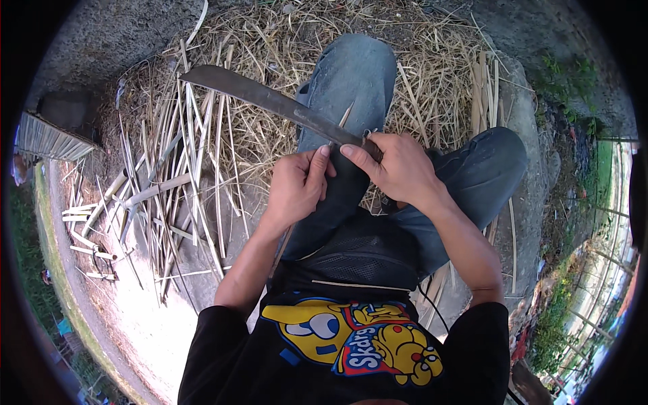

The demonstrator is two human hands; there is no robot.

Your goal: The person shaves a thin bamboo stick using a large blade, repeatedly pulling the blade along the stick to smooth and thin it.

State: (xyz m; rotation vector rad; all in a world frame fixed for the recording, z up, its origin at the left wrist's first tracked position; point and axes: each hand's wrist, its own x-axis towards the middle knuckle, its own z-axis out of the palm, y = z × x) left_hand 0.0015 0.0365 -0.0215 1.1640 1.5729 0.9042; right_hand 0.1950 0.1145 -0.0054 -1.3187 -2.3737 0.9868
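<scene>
A long machete [270,101] with a dark, worn blade slants across my raised knee, its broad tip toward the far left. My right hand [405,165] is closed round the handle end, the thumb pressed along the base of the blade. Close beside it, my left hand [297,185] pinches a thin bamboo strip [346,116]. The strip's pointed far end shows beyond the blade, which crosses over it. Its other end seems to come out below my left wrist. The fingertips of both hands almost meet over my jeans [354,74].
Split bamboo strips [192,145] lie in a loose heap at the left, with thicker bamboo pieces [158,190] among them. Dry shavings [263,44] cover the ground ahead. More strips [482,91] lie at the right. A black pouch [364,250] rests on my lap, a loose strip across it.
</scene>
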